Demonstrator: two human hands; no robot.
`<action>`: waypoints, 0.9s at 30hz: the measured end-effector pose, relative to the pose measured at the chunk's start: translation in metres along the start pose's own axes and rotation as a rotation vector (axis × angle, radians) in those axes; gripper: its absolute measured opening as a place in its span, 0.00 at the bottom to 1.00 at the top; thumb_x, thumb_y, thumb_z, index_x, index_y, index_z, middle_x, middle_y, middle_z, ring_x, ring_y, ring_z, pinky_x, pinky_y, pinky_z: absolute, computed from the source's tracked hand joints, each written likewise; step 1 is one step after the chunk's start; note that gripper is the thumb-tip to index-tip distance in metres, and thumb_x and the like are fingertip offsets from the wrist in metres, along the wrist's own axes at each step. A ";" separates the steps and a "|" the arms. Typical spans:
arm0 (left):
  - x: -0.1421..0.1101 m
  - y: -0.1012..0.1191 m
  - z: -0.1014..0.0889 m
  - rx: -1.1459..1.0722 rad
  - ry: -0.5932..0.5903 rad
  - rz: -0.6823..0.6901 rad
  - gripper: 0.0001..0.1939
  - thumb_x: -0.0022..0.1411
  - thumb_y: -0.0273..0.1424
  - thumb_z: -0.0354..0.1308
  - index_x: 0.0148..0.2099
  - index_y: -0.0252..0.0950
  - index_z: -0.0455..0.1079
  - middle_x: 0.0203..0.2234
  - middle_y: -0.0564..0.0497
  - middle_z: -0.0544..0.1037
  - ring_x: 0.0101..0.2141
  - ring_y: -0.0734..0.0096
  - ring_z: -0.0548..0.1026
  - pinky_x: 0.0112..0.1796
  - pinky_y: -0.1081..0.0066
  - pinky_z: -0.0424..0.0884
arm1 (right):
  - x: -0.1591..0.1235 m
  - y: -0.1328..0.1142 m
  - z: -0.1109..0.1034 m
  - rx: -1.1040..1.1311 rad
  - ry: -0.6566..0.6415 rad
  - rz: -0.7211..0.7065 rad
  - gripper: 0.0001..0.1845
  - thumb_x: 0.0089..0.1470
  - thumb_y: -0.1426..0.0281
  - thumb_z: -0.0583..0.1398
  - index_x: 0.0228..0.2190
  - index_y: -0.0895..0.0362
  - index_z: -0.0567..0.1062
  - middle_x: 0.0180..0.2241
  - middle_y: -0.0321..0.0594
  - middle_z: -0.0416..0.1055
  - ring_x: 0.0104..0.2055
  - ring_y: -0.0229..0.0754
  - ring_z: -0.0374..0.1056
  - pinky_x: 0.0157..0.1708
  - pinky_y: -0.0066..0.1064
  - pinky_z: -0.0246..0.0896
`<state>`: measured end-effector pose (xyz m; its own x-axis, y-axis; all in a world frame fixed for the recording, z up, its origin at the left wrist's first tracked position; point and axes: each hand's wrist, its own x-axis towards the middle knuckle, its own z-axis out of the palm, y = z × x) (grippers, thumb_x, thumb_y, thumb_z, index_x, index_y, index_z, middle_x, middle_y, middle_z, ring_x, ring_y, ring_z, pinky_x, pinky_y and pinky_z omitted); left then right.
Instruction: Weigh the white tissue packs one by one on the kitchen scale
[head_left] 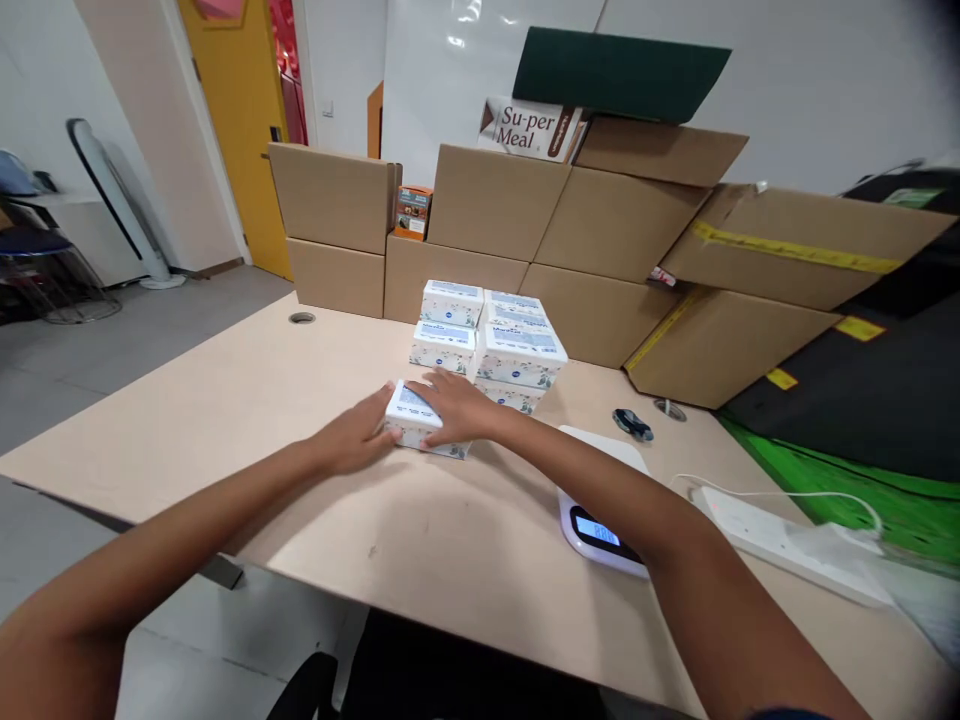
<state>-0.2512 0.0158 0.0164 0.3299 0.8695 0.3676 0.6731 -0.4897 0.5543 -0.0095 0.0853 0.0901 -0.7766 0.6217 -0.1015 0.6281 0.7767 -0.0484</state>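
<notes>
A small white box with blue print (pixel 411 418) lies on the beige table (pixel 247 400), just in front of a stack of several like boxes (pixel 491 340). My left hand (pixel 354 435) presses against its left side, fingers together. My right hand (pixel 457 405) lies over its top and right side, fingers curled on it. Both hands hold this one box between them.
A white digital scale (pixel 600 520) with a lit display sits under my right forearm. A white power strip (pixel 780 535) and cable lie at right. Cardboard cartons (pixel 495 205) line the table's far edge. A dark small object (pixel 632 424) rests behind the scale.
</notes>
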 end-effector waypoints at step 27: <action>0.015 -0.056 -0.001 -0.074 0.442 -0.305 0.49 0.75 0.67 0.34 0.73 0.31 0.62 0.81 0.26 0.40 0.71 0.36 0.66 0.66 0.40 0.72 | 0.163 0.097 -0.083 -0.587 0.039 -0.153 0.32 0.61 0.69 0.68 0.65 0.54 0.72 0.71 0.59 0.68 0.74 0.63 0.63 0.64 0.54 0.68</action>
<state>-0.2847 0.0565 -0.0081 -0.1936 0.8705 0.4524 0.6412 -0.2368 0.7299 -0.0794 0.2703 0.1509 -0.8643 0.4930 -0.0995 0.3857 0.7767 0.4980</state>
